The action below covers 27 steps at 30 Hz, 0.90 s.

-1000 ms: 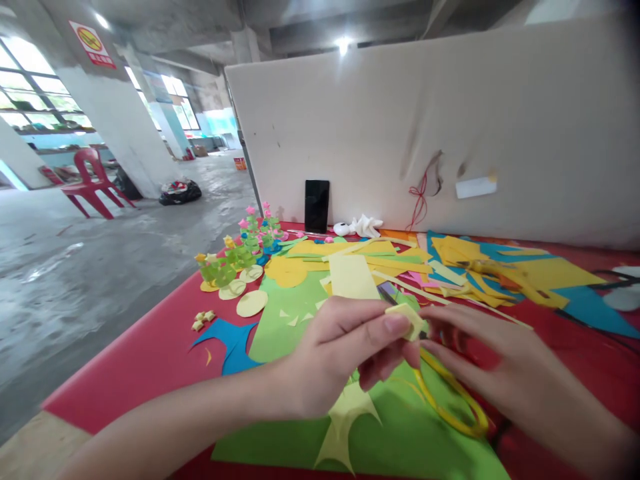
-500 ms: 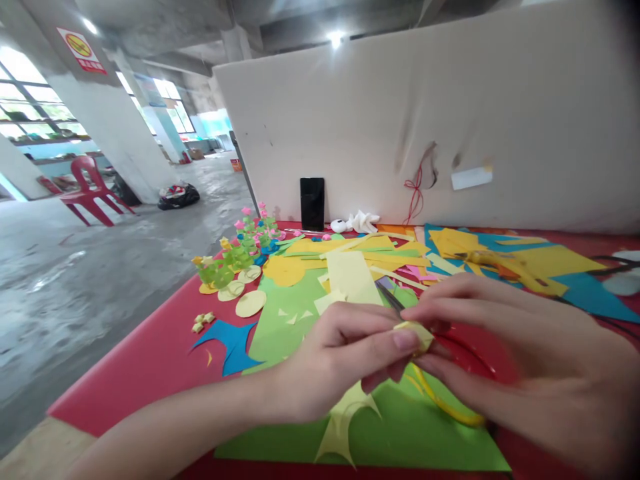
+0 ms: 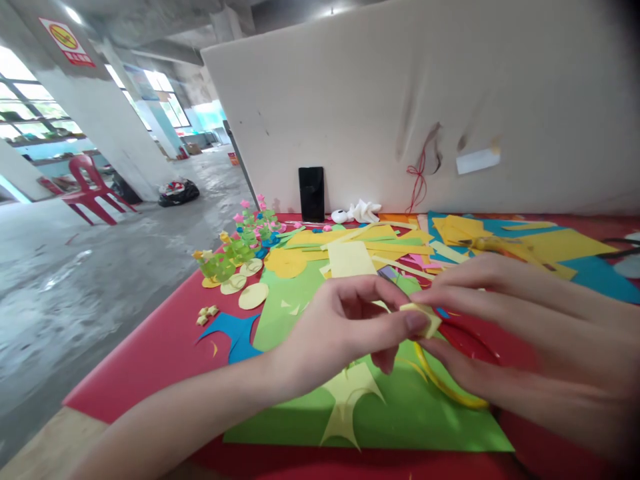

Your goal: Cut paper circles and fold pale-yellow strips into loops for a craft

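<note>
Between my two hands is a small folded piece of pale yellow paper (image 3: 424, 320). My left hand (image 3: 350, 323) pinches it between thumb and forefinger. The fingertips of my right hand (image 3: 520, 327) close on its right side. Just below and behind the paper lie scissors (image 3: 450, 390) with red and yellow handles, partly covered by my hands. Under them is a green sheet (image 3: 280, 423), with a pale yellow cut-out scrap (image 3: 350, 403) near its front. Several small folded yellow pieces (image 3: 207, 315) sit on the red tabletop at the left.
Paper flowers (image 3: 240, 247) stand at the back left beside pale yellow discs (image 3: 253, 296). A black phone (image 3: 311, 195) leans on the pale board. Yellow strips (image 3: 390, 243) lie behind my hands, and a yellow glue gun (image 3: 525, 252) lies on blue paper at the right.
The view has shifted slightly. The fingers of my left hand have spread and changed their hold on the yellow piece, which has turned a little.
</note>
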{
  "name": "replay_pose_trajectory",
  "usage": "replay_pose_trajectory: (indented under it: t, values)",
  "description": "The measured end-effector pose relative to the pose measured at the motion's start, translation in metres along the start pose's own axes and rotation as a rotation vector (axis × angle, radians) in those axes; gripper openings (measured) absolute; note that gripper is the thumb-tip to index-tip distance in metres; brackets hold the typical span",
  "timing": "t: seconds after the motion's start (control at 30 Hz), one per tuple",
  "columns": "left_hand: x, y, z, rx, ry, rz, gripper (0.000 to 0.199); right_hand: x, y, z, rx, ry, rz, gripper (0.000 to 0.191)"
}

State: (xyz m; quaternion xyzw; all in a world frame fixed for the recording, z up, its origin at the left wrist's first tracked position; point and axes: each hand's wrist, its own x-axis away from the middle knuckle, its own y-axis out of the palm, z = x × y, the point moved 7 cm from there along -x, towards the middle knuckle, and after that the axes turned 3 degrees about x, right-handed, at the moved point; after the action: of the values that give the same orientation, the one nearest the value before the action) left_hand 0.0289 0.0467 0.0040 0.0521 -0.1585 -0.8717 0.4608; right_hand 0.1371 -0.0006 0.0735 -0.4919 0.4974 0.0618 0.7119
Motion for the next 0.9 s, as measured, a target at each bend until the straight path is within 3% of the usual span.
replay_pose_trajectory:
  t: [0.43,0.9]
  values:
    - [0.0014,-0.0005,0.0043,0.009,-0.071,-0.026,0.018,0.0084,0.0060,0.0095,0.023,0.069,-0.019,0.023]
    - [0.0030,0.0005,0.0041,0.044,-0.045,-0.086,0.009,0.0070,0.0020,0.0058,-0.009,0.027,-0.028,0.019]
